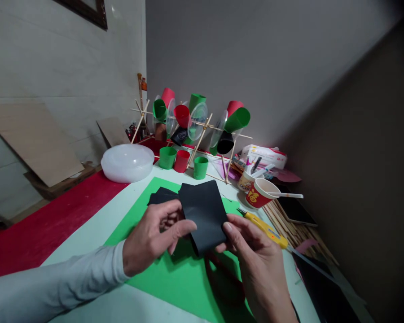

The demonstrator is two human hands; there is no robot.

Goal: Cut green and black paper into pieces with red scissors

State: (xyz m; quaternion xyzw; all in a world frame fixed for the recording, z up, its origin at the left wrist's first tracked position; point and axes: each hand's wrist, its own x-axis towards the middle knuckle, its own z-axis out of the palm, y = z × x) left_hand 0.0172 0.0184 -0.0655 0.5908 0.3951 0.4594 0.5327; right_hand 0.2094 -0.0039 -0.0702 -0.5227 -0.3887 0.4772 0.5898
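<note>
A piece of black paper, curled over at its lower edge, is held up between my two hands. My left hand is closed with its thumb across the paper's left side and its fingers partly hidden behind. On the right edge, my right hand pinches the paper between thumb and fingers. More black paper pieces lie behind my left hand on a green sheet. Below the held paper, scissors with red handles rest on that sheet, their blades hidden.
Wooden stick frames carry clear discs and coloured paper cups at the back. Two green cups and a red one stand before them. Left is a translucent bowl. Right are a yellow glue gun, a red paper cup and sticks.
</note>
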